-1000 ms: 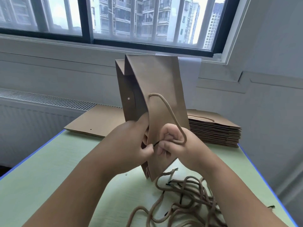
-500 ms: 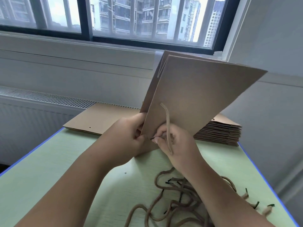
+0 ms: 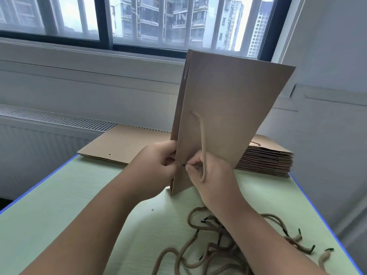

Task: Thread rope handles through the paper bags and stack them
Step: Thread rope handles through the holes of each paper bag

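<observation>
A flat brown paper bag [image 3: 228, 108] stands on edge above the green table [image 3: 59, 211], its lower corner touching the tabletop. My left hand [image 3: 156, 161] grips the bag's near edge. My right hand [image 3: 206, 171] pinches the black tip of a tan rope handle [image 3: 202, 139] beside that edge. The rope comes out of a hole in the bag's face, hangs down and loops over my right hand. Whether the tip is inside a hole I cannot tell.
A tangle of loose rope handles [image 3: 216, 241] with black tips lies at the near right. A stack of bags with handles [image 3: 266, 159] sits behind on the right. A flat pile of bags with holes [image 3: 121, 143] lies behind on the left.
The bag has swung from a narrow, partly open view to a flat face and now stands more upright. Both hands keep hold of the bag edge and the rope tip.
</observation>
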Demonstrator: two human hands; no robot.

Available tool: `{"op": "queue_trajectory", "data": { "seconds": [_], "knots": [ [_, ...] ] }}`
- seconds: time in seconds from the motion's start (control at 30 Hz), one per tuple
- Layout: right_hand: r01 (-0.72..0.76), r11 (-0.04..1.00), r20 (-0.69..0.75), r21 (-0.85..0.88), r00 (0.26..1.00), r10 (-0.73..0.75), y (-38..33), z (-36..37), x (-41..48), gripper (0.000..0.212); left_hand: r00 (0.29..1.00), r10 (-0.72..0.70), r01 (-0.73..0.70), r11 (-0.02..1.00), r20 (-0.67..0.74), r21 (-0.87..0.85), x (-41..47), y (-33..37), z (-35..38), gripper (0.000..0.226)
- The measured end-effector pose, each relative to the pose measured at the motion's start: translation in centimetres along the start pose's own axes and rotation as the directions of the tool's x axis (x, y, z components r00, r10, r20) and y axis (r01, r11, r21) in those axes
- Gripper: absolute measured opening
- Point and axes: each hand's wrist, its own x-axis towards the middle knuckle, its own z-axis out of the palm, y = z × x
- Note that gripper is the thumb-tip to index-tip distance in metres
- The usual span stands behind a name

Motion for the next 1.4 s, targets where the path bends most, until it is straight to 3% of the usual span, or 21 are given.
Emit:
{"op": "queue_trajectory", "data": {
  "seconds": [0.2, 0.5, 0.6, 0.7, 0.77, 0.83, 1.03, 1.23, 1.3, 1.4],
  "knots": [
    [-0.016, 0.994, 0.039, 0.108, 0.999, 0.012, 0.1, -0.2, -0.1, 0.016, 0.998, -0.041, 0.043, 0.998, 0.044, -0.056, 0.2, 0.1, 0.1, 0.06],
    [-0.07, 0.97, 0.102, 0.233, 0.994, 0.047, 0.0, -0.8, -0.2, 0.018, 0.998, 0.058, -0.06, 0.99, 0.014, 0.127, 0.2, -0.5, 0.5, 0.036],
    [-0.065, 0.959, 0.05, 0.277, 0.997, 0.053, -0.6, -0.7, -0.5, 0.036, 0.995, 0.089, -0.095, 0.972, 0.036, 0.217, 0.2, -0.4, 0.6, 0.038],
    [-0.004, 0.981, -0.051, 0.194, 0.999, 0.015, -1.1, -0.4, -0.6, 0.046, 0.994, 0.086, -0.104, 0.929, 0.067, 0.355, 0.2, -0.4, 0.7, 0.021],
    [0.015, 0.985, -0.082, 0.171, 0.997, -0.001, -1.2, -0.4, -0.5, 0.046, 0.99, 0.1, -0.131, 0.904, 0.098, 0.406, 0.3, -0.2, 0.6, 0.036],
    [0.021, 0.987, -0.092, 0.161, 0.996, -0.007, -1.3, -0.3, -0.6, 0.045, 0.987, 0.108, -0.146, 0.903, 0.116, 0.404, 0.4, -0.1, 0.5, 0.044],
    [-0.014, 0.987, -0.072, 0.162, 0.997, 0.026, -1.4, -0.4, -0.6, 0.041, 0.993, 0.076, -0.106, 0.911, 0.089, 0.398, 0.1, 0.2, 0.2, 0.019],
    [-0.037, 0.979, -0.044, 0.201, 0.998, 0.047, -1.4, -0.4, -0.7, 0.037, 0.996, 0.074, -0.086, 0.888, 0.045, 0.452, 0.1, 0.3, 0.6, 0.034],
    [-0.038, 0.984, -0.052, 0.174, 0.998, 0.048, -1.3, -0.5, -0.7, 0.038, 0.997, 0.072, -0.063, 0.91, -0.005, 0.41, 0.1, 0.2, 0.6, 0.037],
    [-0.058, 0.992, -0.066, 0.115, 0.996, 0.066, -1.3, -0.6, -0.6, 0.036, 0.987, 0.109, -0.064, 0.945, -0.122, 0.322, 0.1, 0.4, 0.4, 0.021]
  ]
}}
